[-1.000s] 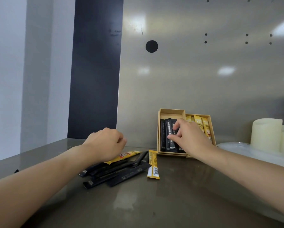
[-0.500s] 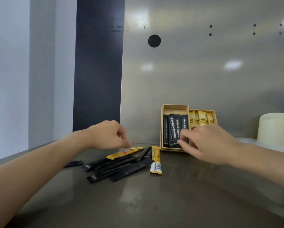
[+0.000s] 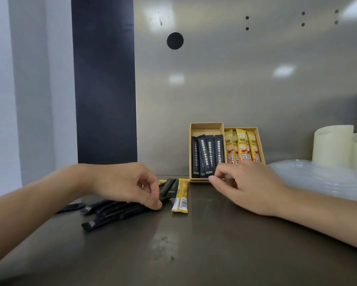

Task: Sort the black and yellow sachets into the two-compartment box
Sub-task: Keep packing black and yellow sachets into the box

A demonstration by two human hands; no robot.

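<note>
A tan two-compartment box [image 3: 206, 127] stands against the back wall. Several black sachets [image 3: 207, 155] fill its left half and several yellow sachets [image 3: 241, 147] its right half. A loose pile of black sachets [image 3: 113, 215] lies on the steel table, with one yellow sachet [image 3: 181, 196] beside it. A second yellow sachet's tip [image 3: 162, 182] shows behind my left hand. My left hand [image 3: 123, 183] hovers over the pile, its curled fingertips down on the black sachets; whether they pinch one is hidden. My right hand [image 3: 247, 186] sits just in front of the box, loosely curled and holding nothing.
Clear plastic sheeting [image 3: 318, 178] and two pale cylinders [image 3: 332, 145] sit at the right. A steel back wall [image 3: 235, 89] rises right behind the box. One stray black sachet [image 3: 72, 207] lies left of the pile.
My right hand has drawn back out of the box's black compartment to the table in front of it. My left hand has dropped onto the sachet pile, covering the yellow sachet there.
</note>
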